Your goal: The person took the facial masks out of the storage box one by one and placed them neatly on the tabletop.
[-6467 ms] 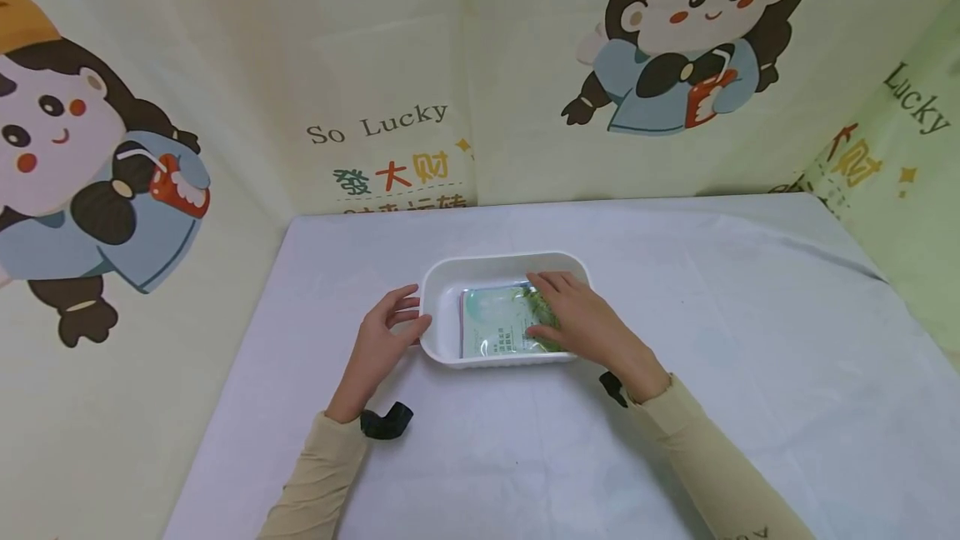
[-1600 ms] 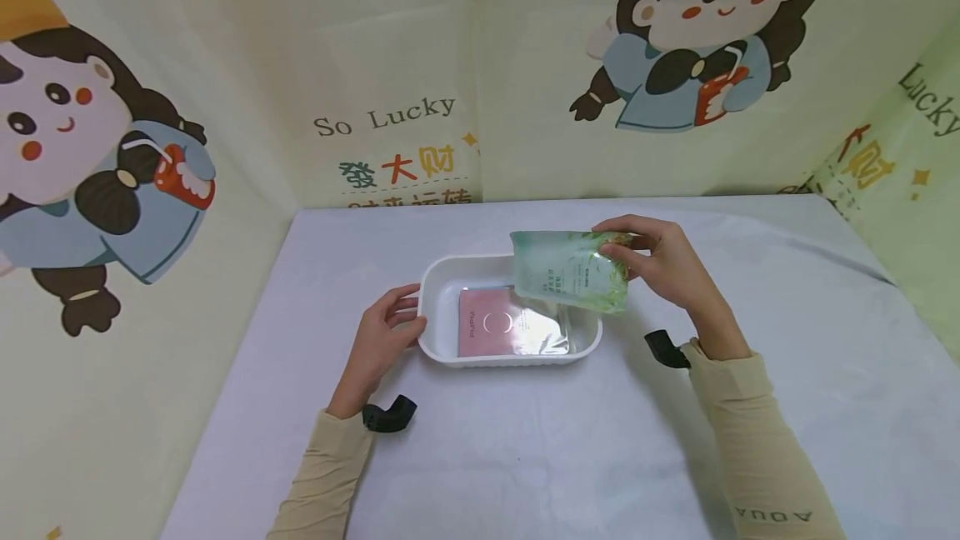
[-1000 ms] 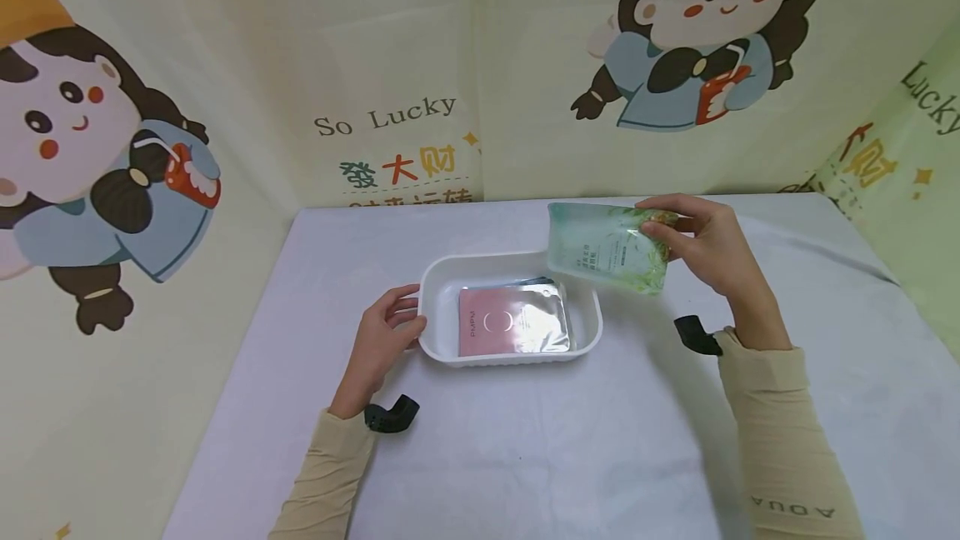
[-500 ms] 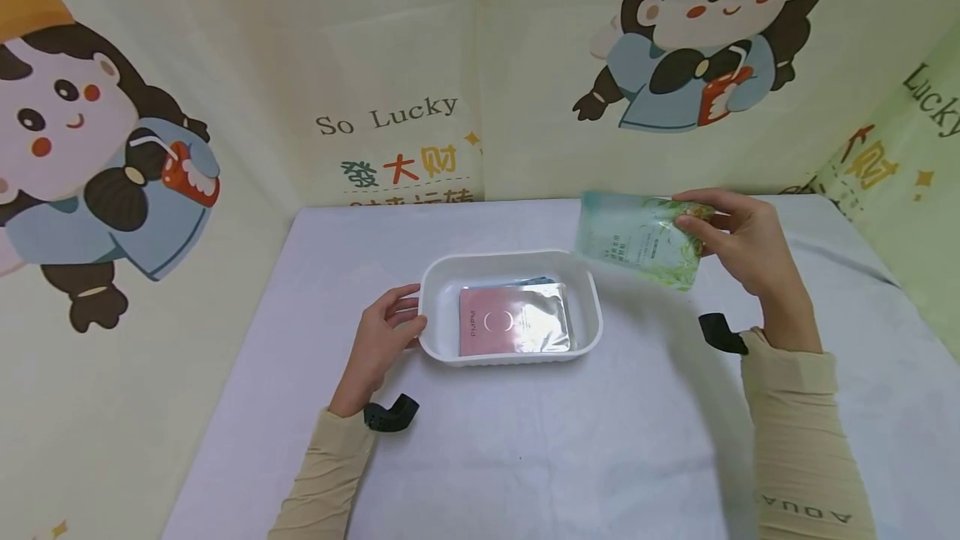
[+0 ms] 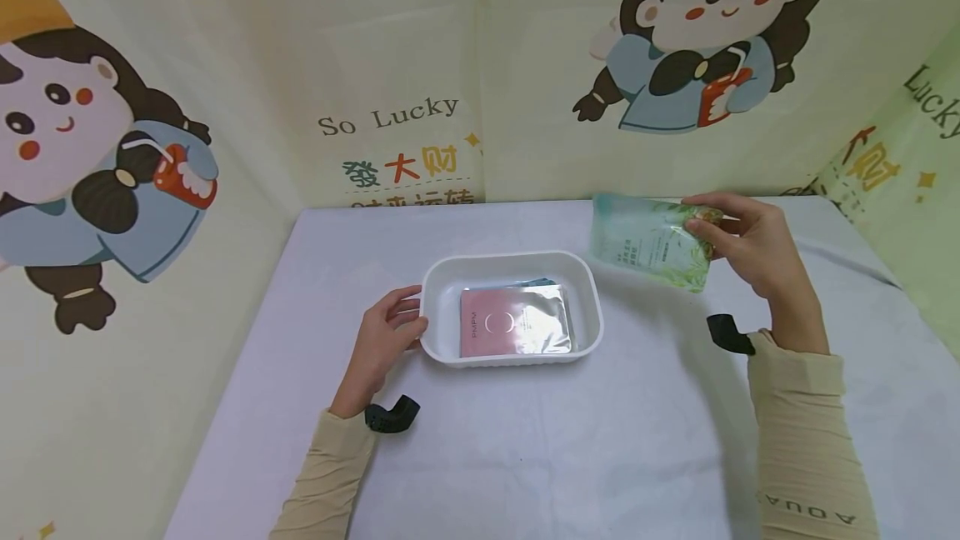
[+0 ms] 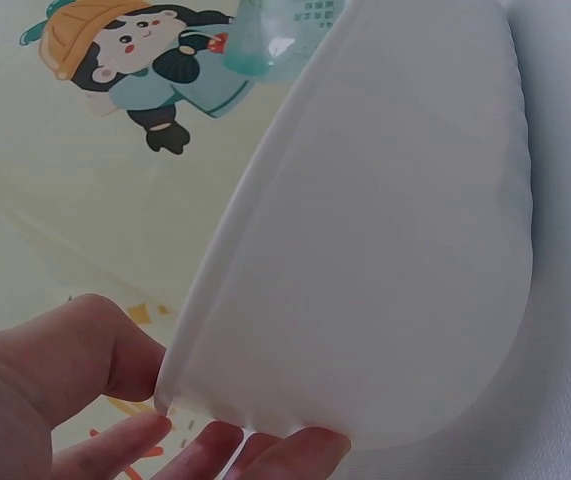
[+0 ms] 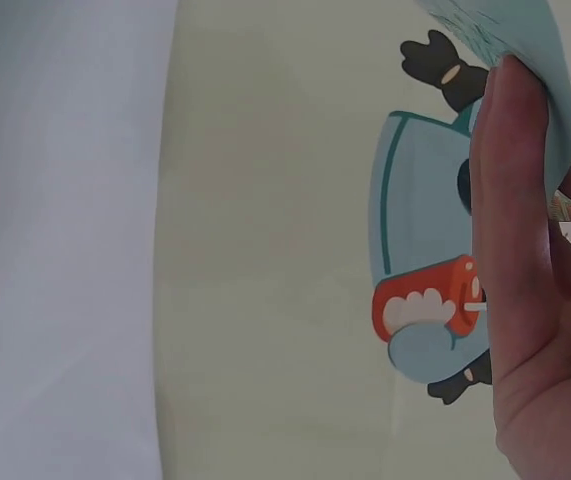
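Observation:
Raised above the far right part of the table, a green face mask sachet [image 5: 651, 242] is pinched by its right end between thumb and fingers of my right hand [image 5: 756, 250]. In the right wrist view the sachet [image 7: 563, 110] bends between the fingers. My left hand [image 5: 382, 342] holds the left end of a white plastic tray [image 5: 588, 332]; the left wrist view has the thumb at the rim and fingertips against the outer wall. Inside the tray lies a pink-and-silver sachet [image 5: 498, 321], with a blue edge of another packet [image 5: 538, 282] showing behind it.
A white cloth [image 5: 525, 457] covers the table under the tray. Behind the table's far edge hangs a cream curtain [image 5: 540, 123] with cartoon prints. Black wrist mounts [image 5: 393, 415] stick out beside each sleeve.
My right hand has lifted the green sachet from the tray and carried it right and away, uncovering the pink one. Its motion has slowed lately. My left hand stays at the tray.

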The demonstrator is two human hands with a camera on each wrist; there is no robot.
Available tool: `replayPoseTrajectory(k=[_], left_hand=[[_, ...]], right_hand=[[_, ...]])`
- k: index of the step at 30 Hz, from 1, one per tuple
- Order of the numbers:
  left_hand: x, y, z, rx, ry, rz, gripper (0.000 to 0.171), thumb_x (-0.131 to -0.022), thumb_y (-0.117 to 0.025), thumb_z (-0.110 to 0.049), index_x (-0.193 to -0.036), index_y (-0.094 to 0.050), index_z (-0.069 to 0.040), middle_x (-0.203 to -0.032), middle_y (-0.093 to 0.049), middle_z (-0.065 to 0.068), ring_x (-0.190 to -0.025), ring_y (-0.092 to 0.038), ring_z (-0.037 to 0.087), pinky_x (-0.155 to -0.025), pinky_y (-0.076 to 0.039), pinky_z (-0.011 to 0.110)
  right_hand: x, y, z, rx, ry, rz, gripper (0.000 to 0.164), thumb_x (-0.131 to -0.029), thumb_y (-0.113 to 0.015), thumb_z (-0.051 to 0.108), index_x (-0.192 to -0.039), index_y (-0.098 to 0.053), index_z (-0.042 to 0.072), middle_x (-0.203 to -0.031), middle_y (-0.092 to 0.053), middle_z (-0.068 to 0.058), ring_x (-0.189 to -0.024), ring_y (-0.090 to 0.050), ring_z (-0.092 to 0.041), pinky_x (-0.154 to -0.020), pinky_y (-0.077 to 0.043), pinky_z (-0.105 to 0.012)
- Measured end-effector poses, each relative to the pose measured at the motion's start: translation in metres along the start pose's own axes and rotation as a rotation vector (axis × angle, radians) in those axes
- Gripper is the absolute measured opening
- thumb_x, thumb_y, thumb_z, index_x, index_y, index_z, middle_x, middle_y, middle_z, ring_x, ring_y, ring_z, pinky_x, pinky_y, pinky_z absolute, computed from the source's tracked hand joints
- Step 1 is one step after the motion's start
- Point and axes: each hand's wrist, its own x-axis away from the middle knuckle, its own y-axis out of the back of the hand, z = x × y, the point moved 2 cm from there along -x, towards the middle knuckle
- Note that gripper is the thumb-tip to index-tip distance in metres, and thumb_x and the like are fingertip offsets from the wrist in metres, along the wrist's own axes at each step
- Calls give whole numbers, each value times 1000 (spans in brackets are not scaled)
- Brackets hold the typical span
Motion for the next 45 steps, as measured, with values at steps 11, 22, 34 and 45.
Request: replayPoseTrajectory(k=[11, 22, 34, 45], left_hand=[[2, -1, 1, 20, -17, 11, 49, -89, -67, -9, -137, -56, -17, -129, -61, 12, -116, -62, 28, -75, -60, 40], [1, 0, 1, 18, -17, 8, 49, -88, -67, -9, -136, -56, -17, -129, -62, 11, -115, -63, 28, -74, -60, 38], [-4, 1, 4, 17, -12, 10, 49, -88, -67, -9, -136, -56, -18, -129, -61, 11, -116, -63, 27, -74, -60, 37], [-3, 0, 4, 25, -21, 12, 49, -89, -67, -9, -136, -56, -17, -130, -62, 11, -115, -63, 28, -75, -60, 39]], right_hand=[[0, -9, -14, 91, -66, 89, 32, -93, -69, 17, -122, -67, 4, -97, -62, 14, -73, -63, -3, -54, -53, -24], [-5, -22, -25, 177, -102, 168, 34, -93, -69, 17, -126, -66, 6, -111, -61, -9, -78, -61, 1, -56, -54, -23], [-12, -37, -38, 267, -72, 170, 32, -94, -68, 9, -126, -66, 6, -120, -63, -21, -94, -68, -26, -57, -51, -22], [-17, -51, -56, 378, -50, 192, 36, -93, -68, 9, -128, -63, 6, -110, -66, -21, -96, -61, -37, -70, -47, -31]])
